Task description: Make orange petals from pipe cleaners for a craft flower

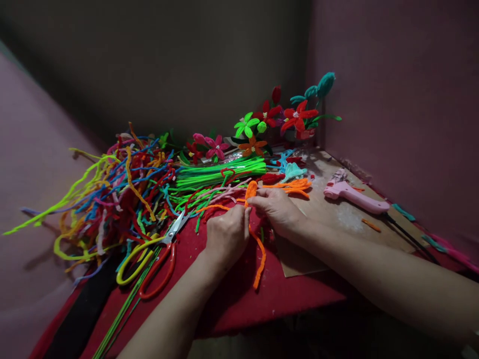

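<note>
Between my hands is an orange pipe cleaner (251, 189), its upper part bent into a narrow loop and a loose tail hanging down in front. My left hand (228, 230) is closed around its lower part in a fist. Thumb and fingers of my right hand (279, 209) pinch the loop from the right side. Just behind my right hand lie several orange petal-like pieces (297, 187). Scissors (160, 254) with one yellow and one red handle rest left of my left hand, their blades parted.
A tangled heap of coloured pipe cleaners (119, 194) covers the left side. Behind my hands lies a green pipe-cleaner bundle (220, 172), with finished flowers (297, 117) farther back. A pink glue gun (355, 194) lies on a board (303, 259) at right. Green stems (125, 311) lie front left.
</note>
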Motion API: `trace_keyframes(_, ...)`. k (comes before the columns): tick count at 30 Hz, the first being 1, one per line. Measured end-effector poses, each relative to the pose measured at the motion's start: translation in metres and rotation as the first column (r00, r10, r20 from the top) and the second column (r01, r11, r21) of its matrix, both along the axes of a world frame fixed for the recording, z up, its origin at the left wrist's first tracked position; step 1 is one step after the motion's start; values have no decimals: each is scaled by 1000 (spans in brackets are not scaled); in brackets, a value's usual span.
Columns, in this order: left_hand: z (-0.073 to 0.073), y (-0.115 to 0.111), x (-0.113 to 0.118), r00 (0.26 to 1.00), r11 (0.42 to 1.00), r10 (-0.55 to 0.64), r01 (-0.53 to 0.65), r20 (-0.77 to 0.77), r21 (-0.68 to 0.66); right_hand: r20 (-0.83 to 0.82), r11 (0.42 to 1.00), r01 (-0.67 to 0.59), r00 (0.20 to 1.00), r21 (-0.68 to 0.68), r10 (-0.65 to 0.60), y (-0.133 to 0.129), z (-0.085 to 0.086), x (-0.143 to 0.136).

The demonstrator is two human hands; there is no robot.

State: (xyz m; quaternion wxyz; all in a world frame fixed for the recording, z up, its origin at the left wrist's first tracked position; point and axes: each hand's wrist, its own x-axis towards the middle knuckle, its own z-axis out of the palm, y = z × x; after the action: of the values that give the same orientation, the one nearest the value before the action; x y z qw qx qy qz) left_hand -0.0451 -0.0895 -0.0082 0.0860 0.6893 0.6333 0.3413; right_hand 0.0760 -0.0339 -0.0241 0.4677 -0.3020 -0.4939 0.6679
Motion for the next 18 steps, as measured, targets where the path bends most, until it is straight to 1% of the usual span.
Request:
trace_keyframes(2,6,1,-1,980,990,-58,81,189,-117,-2,998,-51,999,33,51,2,1,2)
trace_keyframes(4,13,2,-2,910,952,-83,193,405,-239,8,994,-90,996,63,90,4,4,5)
trace_keyframes(6,18,2,-4,844,909,-73,276,531,-314,-14,990,-122,992,73,124,5,7,8)
trace_keyframes(9,18,2,-7,787,862,-63,352,613,-364,-63,991,-115,991,75,119,4,11,10)
trace_keyframes(11,16,3,-7,763,848,-67,383,643,-366,-43,994,-85,995,74,88,4,12,11)
trace_keyframes(14,13,3,-6,740,858,-55,379,671,-348,11,997,-49,999,55,48,4,12,11)
trace_keyframes(16,11,4,-3,719,870,-23,356,694,-341,40,997,-17,999,73,14,4,10,10)
trace_keyframes(18,8,4,-1,662,867,16,364,749,-340,56,991,31,998,130,-39,3,10,9)
